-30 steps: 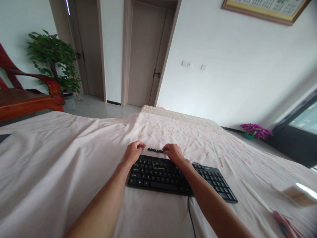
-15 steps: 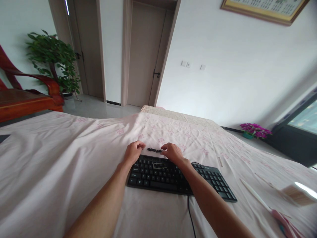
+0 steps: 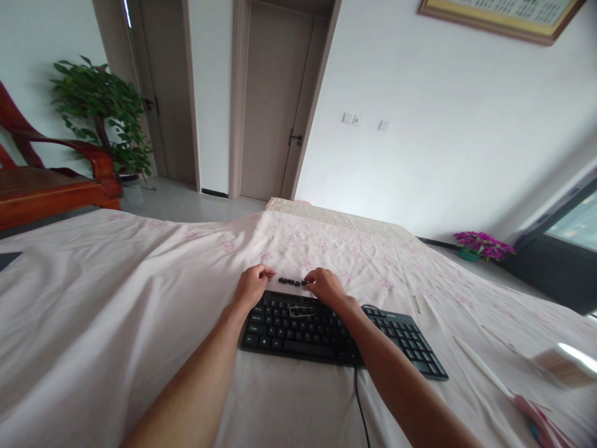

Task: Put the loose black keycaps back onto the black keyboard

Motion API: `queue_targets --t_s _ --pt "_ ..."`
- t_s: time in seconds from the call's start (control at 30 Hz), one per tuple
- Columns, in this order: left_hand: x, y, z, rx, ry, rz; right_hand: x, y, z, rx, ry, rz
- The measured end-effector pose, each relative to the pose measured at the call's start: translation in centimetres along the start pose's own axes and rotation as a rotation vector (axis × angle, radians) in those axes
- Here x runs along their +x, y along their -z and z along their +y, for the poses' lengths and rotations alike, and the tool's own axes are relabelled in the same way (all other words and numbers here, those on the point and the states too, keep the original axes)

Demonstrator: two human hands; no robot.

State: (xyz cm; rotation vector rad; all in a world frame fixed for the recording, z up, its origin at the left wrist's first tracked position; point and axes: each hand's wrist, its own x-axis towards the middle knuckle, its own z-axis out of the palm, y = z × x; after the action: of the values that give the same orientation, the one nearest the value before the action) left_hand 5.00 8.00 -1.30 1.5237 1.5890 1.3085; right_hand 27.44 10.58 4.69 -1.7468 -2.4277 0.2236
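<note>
A black keyboard (image 3: 373, 339) lies on a bed covered with a pale pink flowered sheet (image 3: 116, 298). My left hand (image 3: 252, 285) rests at the keyboard's far left edge with its fingers curled in. My right hand (image 3: 327, 287) sits at the far edge too, fingers bent, touching a short row of loose black keycaps (image 3: 291, 282) on the sheet just beyond the keyboard. A thin metal wire tool (image 3: 299, 311) lies on the keys between my hands. Whether either hand holds a keycap is hidden.
A keyboard cable (image 3: 360, 410) runs toward me. To the right lie a thin white stick (image 3: 480, 368), a pale box (image 3: 562, 367) and a pink item (image 3: 536, 420). A red wooden chair (image 3: 51, 180) and a plant (image 3: 100, 112) stand at the left; doors behind.
My right hand's fingers shifted slightly at the end of the keycap row. The left hand stays curled in place.
</note>
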Motion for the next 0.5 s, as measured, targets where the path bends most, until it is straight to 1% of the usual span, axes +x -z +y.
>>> queue_targets --t_s 0.17,0.27,0.37,0.5 --pt "0.0 0.1 0.2 0.0 -0.001 -0.001 -0.2 0.3 -1.3 -0.043 0.088 0.075" --pt "-0.1 0.1 0.3 -0.005 -0.001 -0.002 0.1 0.3 -2.3 -0.053 0.143 0.077" --pt "-0.1 0.1 0.3 0.001 -0.01 0.0 0.6 0.0 -3.0 -0.061 0.148 0.053" --pt "-0.1 0.2 0.2 0.01 -0.006 -0.003 0.9 -0.4 -3.2 -0.049 0.119 0.033"
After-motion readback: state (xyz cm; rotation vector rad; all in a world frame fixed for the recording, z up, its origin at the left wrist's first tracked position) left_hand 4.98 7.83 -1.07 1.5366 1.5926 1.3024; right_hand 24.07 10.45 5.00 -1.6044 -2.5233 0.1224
